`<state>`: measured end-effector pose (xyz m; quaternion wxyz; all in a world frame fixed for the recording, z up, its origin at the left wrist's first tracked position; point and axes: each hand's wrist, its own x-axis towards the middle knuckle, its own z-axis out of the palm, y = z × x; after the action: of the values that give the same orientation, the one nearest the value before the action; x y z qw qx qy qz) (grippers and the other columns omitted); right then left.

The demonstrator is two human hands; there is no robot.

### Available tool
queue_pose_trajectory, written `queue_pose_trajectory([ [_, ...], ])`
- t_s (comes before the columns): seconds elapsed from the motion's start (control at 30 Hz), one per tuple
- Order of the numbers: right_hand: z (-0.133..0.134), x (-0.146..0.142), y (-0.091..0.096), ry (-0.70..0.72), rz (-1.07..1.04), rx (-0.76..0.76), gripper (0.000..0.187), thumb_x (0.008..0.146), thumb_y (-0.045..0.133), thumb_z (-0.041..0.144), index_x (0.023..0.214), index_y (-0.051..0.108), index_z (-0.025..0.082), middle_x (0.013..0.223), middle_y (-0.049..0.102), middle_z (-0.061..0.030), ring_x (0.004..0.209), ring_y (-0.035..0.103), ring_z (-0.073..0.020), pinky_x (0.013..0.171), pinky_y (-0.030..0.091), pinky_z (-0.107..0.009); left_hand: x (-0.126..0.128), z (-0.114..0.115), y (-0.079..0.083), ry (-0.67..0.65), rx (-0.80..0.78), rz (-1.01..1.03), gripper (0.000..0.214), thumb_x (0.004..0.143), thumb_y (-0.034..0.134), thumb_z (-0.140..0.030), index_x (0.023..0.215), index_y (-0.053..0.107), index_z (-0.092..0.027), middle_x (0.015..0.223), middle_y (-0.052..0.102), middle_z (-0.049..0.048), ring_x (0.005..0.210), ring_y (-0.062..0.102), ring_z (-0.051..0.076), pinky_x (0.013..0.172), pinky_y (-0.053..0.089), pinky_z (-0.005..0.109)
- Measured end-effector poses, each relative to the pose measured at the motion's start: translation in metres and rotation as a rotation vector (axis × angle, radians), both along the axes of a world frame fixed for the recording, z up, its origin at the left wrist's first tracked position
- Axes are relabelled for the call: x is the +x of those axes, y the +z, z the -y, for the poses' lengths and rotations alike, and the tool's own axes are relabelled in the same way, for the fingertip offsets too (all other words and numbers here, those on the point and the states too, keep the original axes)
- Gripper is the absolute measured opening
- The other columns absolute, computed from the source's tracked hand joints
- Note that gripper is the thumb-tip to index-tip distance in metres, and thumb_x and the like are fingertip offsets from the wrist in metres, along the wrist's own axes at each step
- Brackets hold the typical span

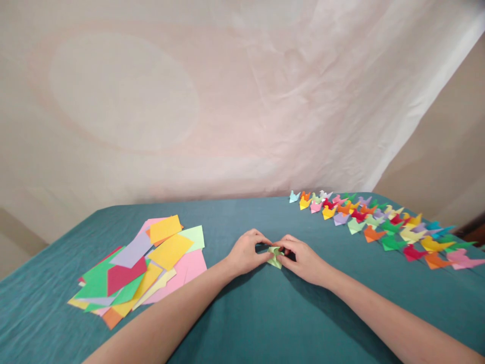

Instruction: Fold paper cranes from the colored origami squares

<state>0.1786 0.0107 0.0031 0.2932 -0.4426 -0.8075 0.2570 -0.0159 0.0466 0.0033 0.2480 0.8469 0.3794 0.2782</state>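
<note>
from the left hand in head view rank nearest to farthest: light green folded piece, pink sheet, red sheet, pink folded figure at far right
1. light green folded piece, pinched by left hand
2. pink sheet, just left
3. red sheet, farther left
4. pink folded figure, far right

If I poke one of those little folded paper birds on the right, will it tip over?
Probably yes: the folded paper birds are small and made of thin paper, so they are likely very light. On the teal cloth one would likely catch and topple rather than slide. A pinch could easily crush its folds.
</note>
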Motion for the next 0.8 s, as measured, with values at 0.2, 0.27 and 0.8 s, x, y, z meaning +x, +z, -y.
queue_pose_trajectory([
  [0.2,0.001,-0.001,0.000,0.006,-0.004,0.010,0.026,0.079,0.053,0.014,0.103,0.062,0.018,0.083,0.054,-0.0033,0.073,0.054,-0.0144,0.067,0.045,-0.027,0.002,0.004,0.000,0.029,0.032,-0.039,0.022,0.075,0.062,-0.028,0.095,0.068,-0.021,0.092,0.059,0.0045,0.090,0.056,0.019,0.084,0.044,0.029],
  [0.27,0.000,0.000,0.000,0.012,-0.004,0.013,0.026,0.079,0.053,0.015,0.103,0.062,0.019,0.085,0.055,-0.0037,0.073,0.055,-0.0146,0.068,0.046,-0.027,0.002,0.005,0.000,0.041,0.048,-0.054,0.022,0.076,0.062,-0.029,0.096,0.068,-0.022,0.093,0.059,0.0048,0.091,0.056,0.019,0.084,0.044,0.030],
  [0.8,0.002,-0.012,-0.008,-0.191,0.084,0.125,0.016,0.082,0.055,0.034,0.086,0.058,0.019,0.077,0.056,-0.0013,0.072,0.053,-0.0158,0.065,0.041,-0.027,0.005,0.009,-0.003,0.071,0.105,-0.120,0.024,0.076,0.060,-0.027,0.098,0.067,-0.023,0.095,0.058,0.0047,0.092,0.054,0.020,0.085,0.043,0.030],
])
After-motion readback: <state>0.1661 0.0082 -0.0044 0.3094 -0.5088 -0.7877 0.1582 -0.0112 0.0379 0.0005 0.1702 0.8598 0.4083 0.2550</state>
